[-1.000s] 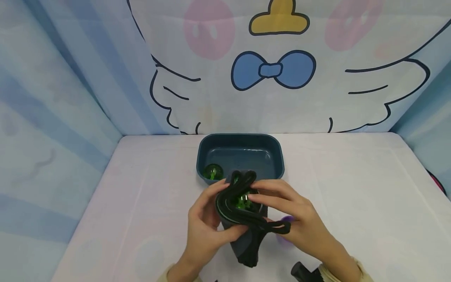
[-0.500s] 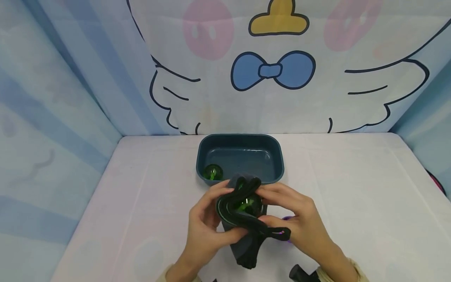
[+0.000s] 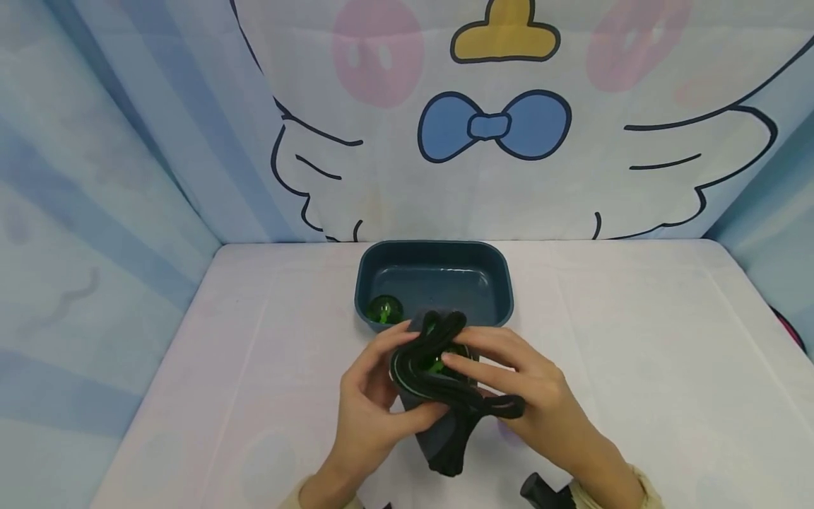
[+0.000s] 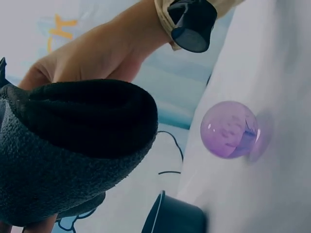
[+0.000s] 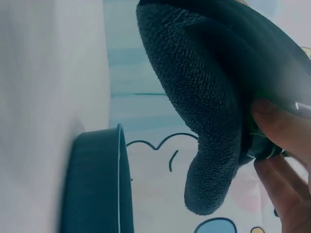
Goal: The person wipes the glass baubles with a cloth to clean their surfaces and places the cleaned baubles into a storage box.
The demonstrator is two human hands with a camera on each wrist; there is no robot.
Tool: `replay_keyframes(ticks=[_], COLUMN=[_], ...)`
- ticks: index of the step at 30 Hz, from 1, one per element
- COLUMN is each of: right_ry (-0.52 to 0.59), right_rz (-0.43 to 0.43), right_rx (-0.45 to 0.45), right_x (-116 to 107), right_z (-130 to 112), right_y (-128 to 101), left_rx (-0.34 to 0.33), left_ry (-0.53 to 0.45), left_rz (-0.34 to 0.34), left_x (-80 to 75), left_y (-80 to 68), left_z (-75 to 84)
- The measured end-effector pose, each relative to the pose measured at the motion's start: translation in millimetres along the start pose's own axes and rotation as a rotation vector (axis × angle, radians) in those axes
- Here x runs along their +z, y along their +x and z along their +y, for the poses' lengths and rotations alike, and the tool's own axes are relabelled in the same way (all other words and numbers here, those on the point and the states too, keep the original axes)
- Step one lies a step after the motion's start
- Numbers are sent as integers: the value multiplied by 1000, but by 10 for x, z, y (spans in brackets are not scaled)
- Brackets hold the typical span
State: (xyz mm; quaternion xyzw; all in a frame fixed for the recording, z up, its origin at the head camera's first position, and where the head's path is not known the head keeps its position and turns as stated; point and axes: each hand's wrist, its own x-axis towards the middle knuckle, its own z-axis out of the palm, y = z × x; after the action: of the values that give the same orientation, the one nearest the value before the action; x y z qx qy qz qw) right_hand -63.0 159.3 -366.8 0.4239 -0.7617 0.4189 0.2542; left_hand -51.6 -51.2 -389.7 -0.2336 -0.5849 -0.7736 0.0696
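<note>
Two hands work one dark grey pouch [image 3: 439, 417] just above the table [image 3: 636, 353], at abt 6 o'clock of the head view. Left hand [image 3: 369, 410] sits at the pouch's 9 o'clock, thumb and fingers curled round its side and rim, gripping it. Right hand [image 3: 528, 396] is at its 3 o'clock, fingers bent over the pouch mouth, tips at the opening, pinching the rim and the black drawstring loops [image 3: 490, 406] that trail twd 4 o'clock. Pouch mouth is held open, facing up; a green ball [image 3: 434, 363] shows inside it, partly hidden by cord and fingers. Pouch bottom hangs down twd 6 o'clock; can't tell if it touches the table.

Left wrist view: a purple see-through ball [image 4: 229, 129] rests on the white cloth, just beside the pouch's fleece fold [image 4: 73, 145], apart from it. In the head view it's mostly hidden under the right hand.

Further out, at 12 o'clock of the pouch and near it, a dark teal tub [image 3: 434, 254] stands on the table. A 2nd green ball [image 3: 384, 309] lies in its near-left corner, abt 7 o'clock inside the tub.

Behind, at the far edge: a cartoon backdrop w/ a blue bow tie [image 3: 494, 126] and outlined wings.
</note>
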Motion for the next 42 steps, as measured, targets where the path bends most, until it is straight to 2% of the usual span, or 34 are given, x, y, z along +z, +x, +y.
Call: replay_keyframes(ticks=[2,6,10,14,18,21,24,26,29,31,34,37,40,42], right_ry=[11,112,162,175,157,94,28,6,-4,13,41,98,143,170], right_rz=[11,21,26,14,-47,-102,-84,-37,35,50,88,111,105,87], right_rx=[67,278,381,358,310,296,224,117,-33,-73,-25,95,216,255], right_x=[4,24,56,56,9,-39,-48,-30,3,13,32,49,50,40], right_z=[-5,-30,-43,-42,-22,-16,-5,13,45,55,53,44,40,43], right_y=[-20,-49,-49,-50,-54,-45,-16,9,24,12,-14,-45,-70,-73], left_rx=[0,-9,-25,-48,-103,-152,-176,-160,-100,-51,-23,-27,-28,-25], left_ry=[11,13,-4,-28,-58,-75,-79,-75,-54,-38,-26,-27,-32,-31], left_rz=[-7,-9,-1,-1,16,32,44,38,8,-21,-51,-63,-64,-60], left_x=[4,1,-20,-33,-27,-20,-20,-24,-33,-40,-43,-47,-49,-44], left_y=[-1,-9,-14,3,17,20,20,19,16,14,17,20,22,27], left_z=[-1,10,26,27,27,33,40,40,36,35,36,36,31,26])
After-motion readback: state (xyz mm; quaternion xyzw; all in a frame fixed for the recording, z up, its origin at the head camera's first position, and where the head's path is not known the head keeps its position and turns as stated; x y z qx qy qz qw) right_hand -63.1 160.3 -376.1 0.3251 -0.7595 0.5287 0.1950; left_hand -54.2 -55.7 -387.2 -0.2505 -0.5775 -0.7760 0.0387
